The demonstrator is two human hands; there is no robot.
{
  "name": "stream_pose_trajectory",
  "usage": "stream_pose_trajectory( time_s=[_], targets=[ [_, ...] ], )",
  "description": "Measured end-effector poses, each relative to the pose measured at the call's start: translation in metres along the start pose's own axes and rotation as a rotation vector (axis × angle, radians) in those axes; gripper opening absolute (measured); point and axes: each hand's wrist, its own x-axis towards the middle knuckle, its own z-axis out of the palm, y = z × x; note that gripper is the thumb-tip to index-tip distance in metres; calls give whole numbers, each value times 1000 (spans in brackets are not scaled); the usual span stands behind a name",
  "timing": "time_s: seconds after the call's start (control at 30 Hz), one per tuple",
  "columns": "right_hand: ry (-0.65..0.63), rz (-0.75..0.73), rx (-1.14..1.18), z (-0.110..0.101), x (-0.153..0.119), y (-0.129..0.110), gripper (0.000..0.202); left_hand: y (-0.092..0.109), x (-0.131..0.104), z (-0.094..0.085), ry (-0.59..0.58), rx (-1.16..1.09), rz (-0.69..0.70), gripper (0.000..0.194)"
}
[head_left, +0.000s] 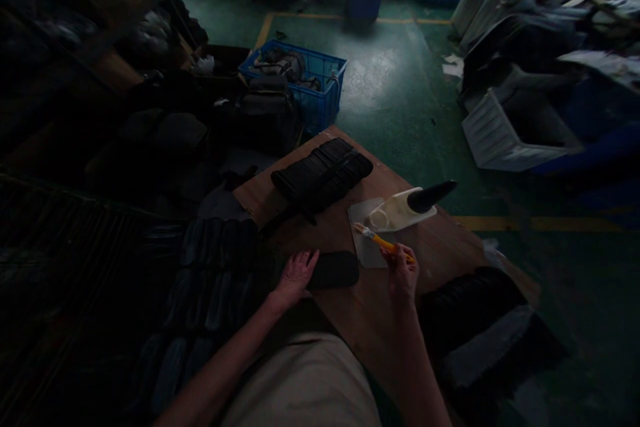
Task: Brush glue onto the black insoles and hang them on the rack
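My left hand [298,273] lies with its fingers stretched out at the left end of a flat dark piece with rounded corners [334,270], touching it. In my right hand [401,270] is a paintbrush [383,242] with a yellow handle, its bristles pointing left and away from me. The bristle end is over a pale sheet [373,255] on the wooden table [387,300]. Just beyond the brush is a cream plastic container [395,211] with a black tapered part [430,196] rising to the right. Farther back lies a bundle of black strips [323,170].
Dark elongated pieces [210,280] are laid out in rows at my left. Another dark stack [475,307] is at the table's right side. Beyond the table stand a blue crate [320,103] with dark items and, to the right, a grey bin [493,137]. The lighting is dim.
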Motion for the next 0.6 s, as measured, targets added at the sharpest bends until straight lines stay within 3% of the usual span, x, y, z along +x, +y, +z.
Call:
stream_pose_trajectory(
  time_s=[0.13,0.27,0.4,0.6],
  targets=[
    [74,-235,-247,-10,11,-36,37,2,7,-2,-45,51,-8,116],
    [-90,-506,-708,-9,19,-54,34,5,4,-1,-60,21,-50,118],
    [-299,-728,-976,1,29,-49,32,7,-1,0,-42,-28,-78,118],
    [-400,-753,-1214,8,43,-35,37,0,-13,4,18,-160,-88,115]
  ],
)
